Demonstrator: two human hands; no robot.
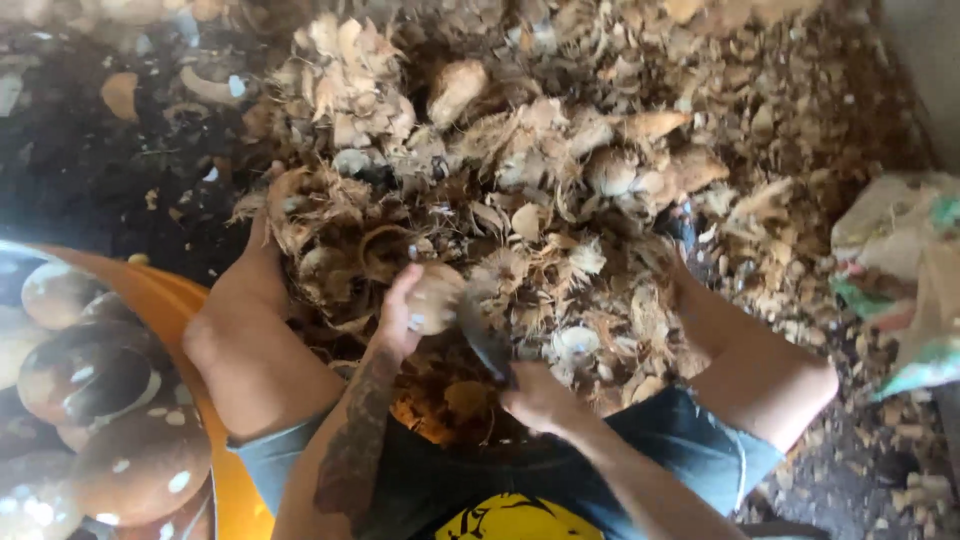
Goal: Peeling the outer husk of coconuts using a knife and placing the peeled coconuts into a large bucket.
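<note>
I see husk heap covering ground ahead, between my knees. Orange tub at ground's near-left edge, peeled coconuts inside. Left hand clamped on pale coconut above heap's near edge. Right hand closed round dark blade, blade touching coconut.

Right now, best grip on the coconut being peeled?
Cup the coconut from its left, as the left hand does: a round, pale body fits a wrapped palm. Its right side should probably stay free, since the knife in the right hand works there.
</note>
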